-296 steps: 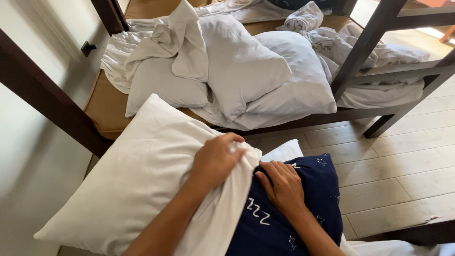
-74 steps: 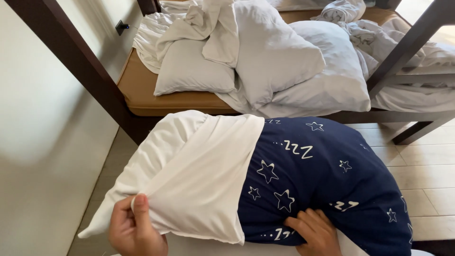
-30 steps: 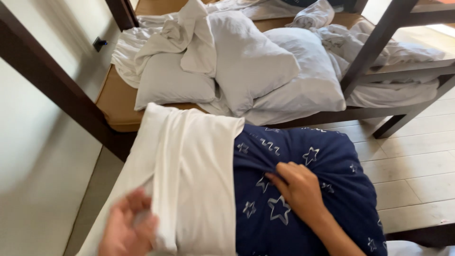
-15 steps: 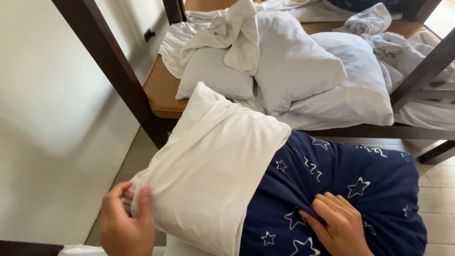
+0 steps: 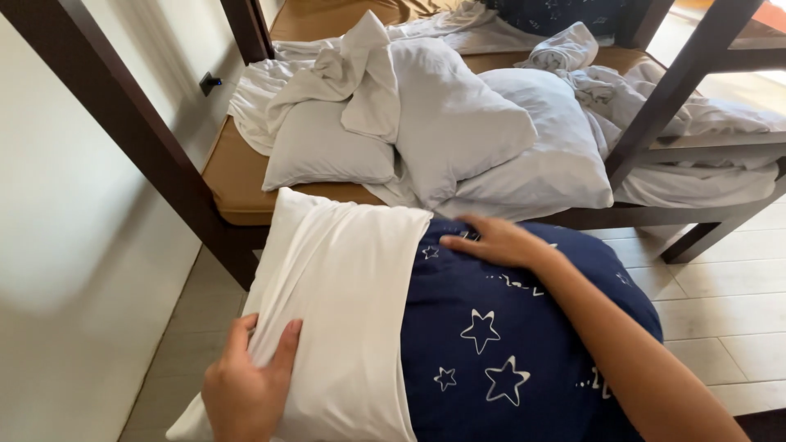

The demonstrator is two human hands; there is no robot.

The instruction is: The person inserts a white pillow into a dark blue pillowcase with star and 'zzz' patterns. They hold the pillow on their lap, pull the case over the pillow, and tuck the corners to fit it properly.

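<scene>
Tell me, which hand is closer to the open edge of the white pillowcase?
Right. The right hand lies on the dark blue starred pillow just beside the white pillowcase edge; the left hand grips the pillowcase near its closed end.

Two hands, one navy star-print pillow [image 5: 508, 344], one white pillowcase [image 5: 344, 286], three bare white pillows on one bed [image 5: 237, 176].

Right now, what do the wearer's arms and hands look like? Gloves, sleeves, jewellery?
Both hands are bare: no gloves, rings or watch on the left hand or right hand. The right forearm is uncovered, with no sleeve in frame. The left wrist is cut off by the frame edge.
</scene>
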